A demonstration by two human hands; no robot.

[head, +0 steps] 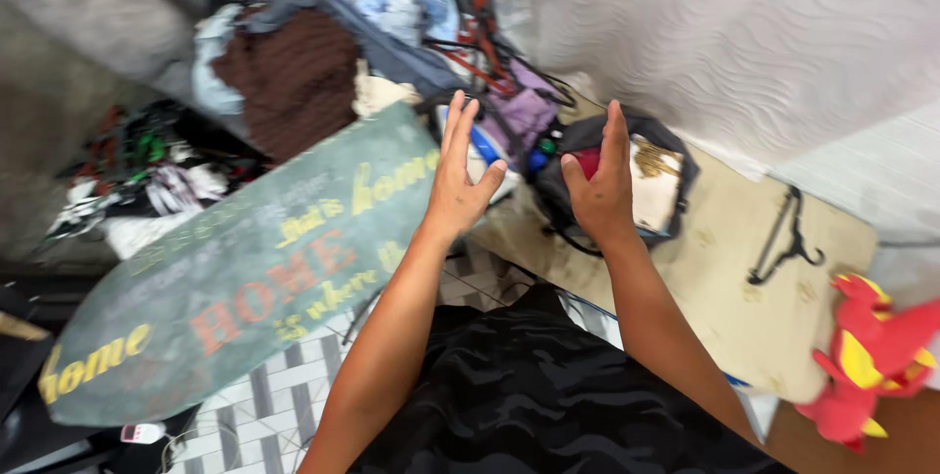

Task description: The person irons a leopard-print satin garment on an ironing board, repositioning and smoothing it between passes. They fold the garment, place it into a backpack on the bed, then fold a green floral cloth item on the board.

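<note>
Both hands hover open over a dark bag.

The right hand lies flat just above the black bag on the beige board; the left hand, fingers spread and holding nothing, is just beside it, over the green sign.

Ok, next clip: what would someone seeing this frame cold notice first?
Probably the two bare hands raised mid-frame: the left hand open with fingers spread, the right hand over an open dark bag stuffed with cloth. Next, the long grey-green lettered board slanting across the left side below a heap of clothes. A red and yellow plush toy sits at the right edge, near a black hanger on a beige board.
</note>
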